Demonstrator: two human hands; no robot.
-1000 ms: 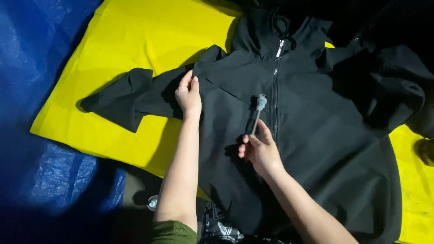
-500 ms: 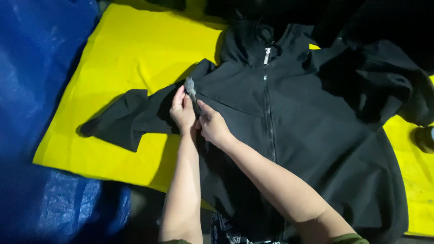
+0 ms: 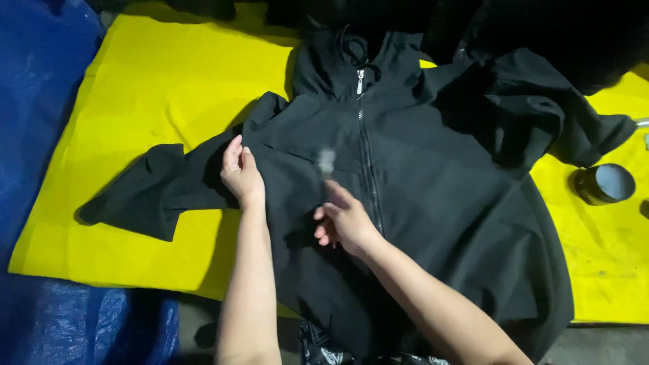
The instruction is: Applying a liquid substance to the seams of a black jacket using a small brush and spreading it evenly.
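A black zip-up jacket (image 3: 433,203) lies front-up on a yellow sheet (image 3: 149,88), hood at the top, one sleeve stretched out toward the blue tarp (image 3: 40,135) on the left. The left hand (image 3: 240,177) lies flat on the cloth near the shoulder seam, fingers (image 3: 233,150) straight and pressed together, pinning the fabric down. The right hand (image 3: 345,222) sits over the chest, just beside the zipper (image 3: 368,169), its fingers curled around a small grey tool (image 3: 326,162) that points up toward the collar.

That flat palm looks like the anchor here. By the look of it, the work goes best with the cloth held taut under the left hand while the tool runs in short, even passes away from it, staying clear of the zipper teeth so nothing snags.

Now, what can't be read. The tool's head is a blur, so whether it's a brush, a roller or something else is hard to call, and whether it touches the fabric can't be told. The far sleeve is bunched up and merges with dark cloth at the top right. The jacket's hem is cut off at the bottom edge. A round dark tin (image 3: 604,183) sits on the yellow at the right, its contents unclear.
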